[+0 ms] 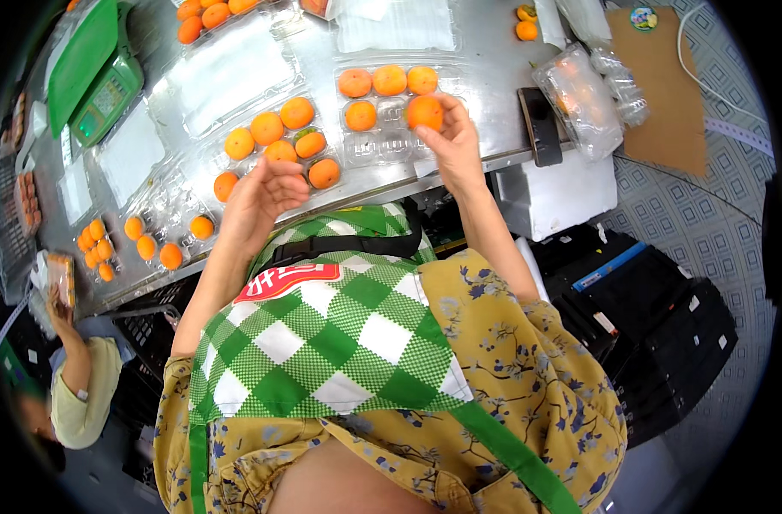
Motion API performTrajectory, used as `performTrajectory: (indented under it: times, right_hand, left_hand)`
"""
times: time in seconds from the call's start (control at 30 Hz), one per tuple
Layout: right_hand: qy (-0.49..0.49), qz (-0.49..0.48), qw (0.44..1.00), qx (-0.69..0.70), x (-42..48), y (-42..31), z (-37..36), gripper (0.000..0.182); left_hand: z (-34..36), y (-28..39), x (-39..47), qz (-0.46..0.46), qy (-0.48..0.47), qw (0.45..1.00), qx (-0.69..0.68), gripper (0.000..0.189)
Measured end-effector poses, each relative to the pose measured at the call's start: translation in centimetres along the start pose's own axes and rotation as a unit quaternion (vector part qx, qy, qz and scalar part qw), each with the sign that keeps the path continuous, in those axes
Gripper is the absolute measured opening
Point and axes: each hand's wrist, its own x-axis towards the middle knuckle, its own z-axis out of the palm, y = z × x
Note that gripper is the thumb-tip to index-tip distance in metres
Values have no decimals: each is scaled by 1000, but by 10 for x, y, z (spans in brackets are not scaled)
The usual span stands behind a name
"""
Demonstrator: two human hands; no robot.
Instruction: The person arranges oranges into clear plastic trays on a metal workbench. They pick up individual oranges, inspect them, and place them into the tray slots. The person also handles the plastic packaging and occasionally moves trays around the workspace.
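Observation:
Between the thumb and fingers of my right hand [456, 144] is an orange persimmon-like fruit [425, 113], held over the right side of a clear plastic tray [365, 151]. Three fruits line that tray's far row, and one more lies at the left of its middle row. My left hand [262, 196] is bent over the near edge of another clear tray with several orange fruits [267, 128]; its fingers are apart, close to a fruit they partly hide. Whether they touch that fruit I cannot tell.
A green scale [105, 96] stands at the far left. More part-filled trays line the steel table [493, 64]. A phone [540, 125] lies at its right edge, beside a bagged clear pack [580, 103] and cardboard [661, 96]. Another person's hand [59, 308] holds a pack at lower left.

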Motion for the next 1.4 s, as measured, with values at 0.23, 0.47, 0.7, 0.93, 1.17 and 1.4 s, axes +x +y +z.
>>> performTrajectory:
  times: [0.23, 0.47, 0.7, 0.93, 1.17, 1.4]
  right_hand:
    - [171, -127, 820, -531, -18, 9, -74, 54]
    - [96, -121, 793, -589, -25, 15, -108, 53]
    - [17, -111, 785, -609, -14, 6, -111, 55]
    - [-2, -112, 770, -628, -17, 2, -115, 55]
    - [57, -113, 811, -571, -10, -24, -74, 48]
    - [-69, -205, 829, -516, -7, -23, -9, 39]
  left_hand:
    - [-29, 2, 3, 36, 26, 998, 41, 42]
    - [-49, 7, -2, 62, 60, 990, 114, 37]
    - [-68, 8, -19, 96, 141, 973, 158, 36]
    - [-83, 1, -34, 112, 221, 896, 370, 26]
    - [-77, -19, -29, 260, 273, 667, 643, 48]
    - [-75, -13, -10, 200, 280, 653, 675, 56]
